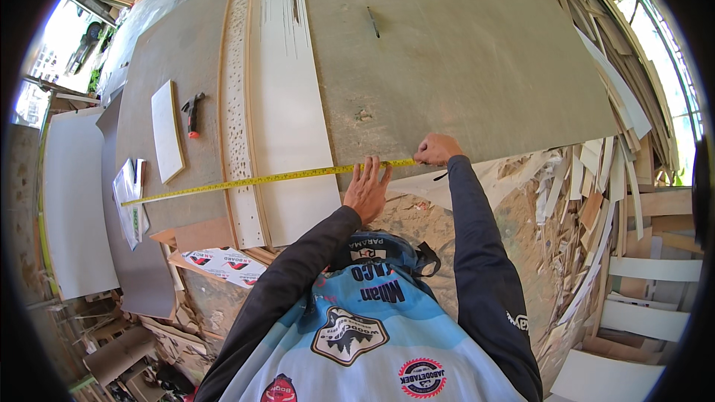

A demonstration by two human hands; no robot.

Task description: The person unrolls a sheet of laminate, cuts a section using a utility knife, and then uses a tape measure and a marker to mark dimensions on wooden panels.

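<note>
A yellow tape measure [290,175] stretches across the boards, its blade running from the left edge of the work surface to my right hand [439,150]. The fingers of that hand are closed around its right end; whether the case is inside the grip is hidden. My left hand [366,190] lies with its fingers apart against the blade, beside the white board's near corner. Under the blade are the long white board [287,89] and a narrow wooden strip with many small holes [237,67].
A hammer [194,114] and a short white panel [167,131] lie on the large brown sheet [454,52]. Farther back is a dark pen-like stick [373,22]. Clear plastic packets [128,208] sit at the left edge. Stacked offcuts [618,59] line the right side.
</note>
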